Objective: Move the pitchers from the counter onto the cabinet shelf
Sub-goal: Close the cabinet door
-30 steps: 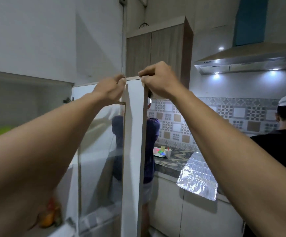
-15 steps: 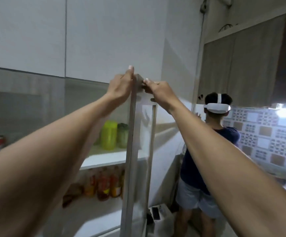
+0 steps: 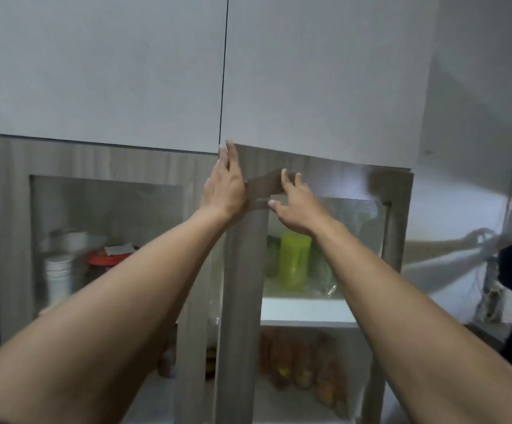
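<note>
Two hands press flat against the top of the wood-grain cabinet door point(image 3: 242, 270): the left hand point(image 3: 224, 186) lies spread, fingers straight, along the upper corner of the door's frame, and the right hand point(image 3: 297, 206) rests with loose fingers on the top rail just beside it, grasping nothing. Neither hand holds a pitcher.

Behind the door's glass panel, the yellow-green pitcher point(image 3: 294, 260) stands upright on the white cabinet shelf point(image 3: 306, 310), with a darker green container point(image 3: 271, 255) just beside it on its left and something greenish to its right that is too blurred to name. From this the pitchers seem already shelved and the door is being pushed shut, though whether it sits fully closed cannot be told.

That pitcher looks like thin translucent plastic: likely light, fairly stiff, smooth enough to slip, and not fragile. Any handle is hidden, so a grip around the body, or by a handle if it has one, would suit.

No tabletop is in view, so any pitchers left there cannot be counted. Bottles point(image 3: 303, 365) on the lower shelf are smeared by motion, and a second person's arm point(image 3: 450, 255) at the right is blurred.
</note>
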`<control>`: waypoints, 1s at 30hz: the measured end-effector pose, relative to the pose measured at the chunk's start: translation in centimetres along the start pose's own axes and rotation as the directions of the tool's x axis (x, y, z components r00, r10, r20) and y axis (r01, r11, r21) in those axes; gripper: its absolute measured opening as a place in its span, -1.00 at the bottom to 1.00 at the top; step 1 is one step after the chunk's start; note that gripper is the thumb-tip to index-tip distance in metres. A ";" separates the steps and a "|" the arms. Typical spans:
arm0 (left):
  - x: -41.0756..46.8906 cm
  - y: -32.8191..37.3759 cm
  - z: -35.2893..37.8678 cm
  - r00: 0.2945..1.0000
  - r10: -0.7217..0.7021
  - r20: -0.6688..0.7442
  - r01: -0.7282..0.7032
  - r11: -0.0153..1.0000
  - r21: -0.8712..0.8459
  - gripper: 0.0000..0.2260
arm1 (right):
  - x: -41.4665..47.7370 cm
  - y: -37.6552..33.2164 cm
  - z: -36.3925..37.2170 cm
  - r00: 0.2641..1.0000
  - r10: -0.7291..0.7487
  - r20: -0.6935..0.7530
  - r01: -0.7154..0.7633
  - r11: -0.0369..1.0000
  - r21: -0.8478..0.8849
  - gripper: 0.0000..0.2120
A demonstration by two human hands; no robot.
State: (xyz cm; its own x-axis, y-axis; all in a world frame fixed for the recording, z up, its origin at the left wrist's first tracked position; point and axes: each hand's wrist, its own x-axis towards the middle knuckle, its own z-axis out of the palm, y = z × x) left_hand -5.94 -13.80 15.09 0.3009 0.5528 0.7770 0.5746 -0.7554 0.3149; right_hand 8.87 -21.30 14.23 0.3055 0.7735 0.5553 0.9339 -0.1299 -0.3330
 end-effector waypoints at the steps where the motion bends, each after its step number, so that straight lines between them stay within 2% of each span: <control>1: 0.4 -0.5 0.8 1.000 -0.014 -0.012 0.014 0.998 0.060 -0.30 | 1.0 0.6 0.5 1.000 -0.001 0.000 0.001 0.999 -0.039 -0.24; 6: 2.7 -2.3 4.7 1.000 0.017 -0.002 -0.015 0.904 0.426 -0.41 | 4.9 3.5 2.9 0.999 -0.013 -0.048 0.004 0.983 -0.182 -0.25; 9: 4.4 -3.0 7.1 0.998 0.042 0.049 -0.061 0.843 0.535 -0.46 | 6.8 4.7 4.1 0.998 -0.023 -0.054 0.011 0.977 -0.212 -0.25; 14: 6.4 -4.0 10.7 0.994 -0.017 0.109 -0.041 0.860 0.509 -0.37 | 9.5 6.4 5.7 0.997 -0.058 -0.055 0.044 0.975 -0.218 -0.23; 21: 7.8 -5.4 13.6 0.994 -0.034 0.101 -0.017 0.884 0.468 -0.36 | 11.9 8.4 7.8 0.988 -0.120 -0.094 0.098 0.971 -0.218 -0.24; 30: 9.0 -6.7 14.9 0.991 -0.040 0.125 -0.017 0.905 0.426 -0.36 | 13.3 8.9 8.6 0.990 -0.118 -0.079 0.103 0.978 -0.180 -0.23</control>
State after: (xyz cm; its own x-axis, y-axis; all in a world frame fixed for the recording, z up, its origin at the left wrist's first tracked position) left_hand 4.28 1.45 11.85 0.3706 0.6226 0.6892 0.8388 -0.5430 0.0394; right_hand 19.67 -6.86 12.03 0.2066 0.7322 0.6490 0.9784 -0.1591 -0.1320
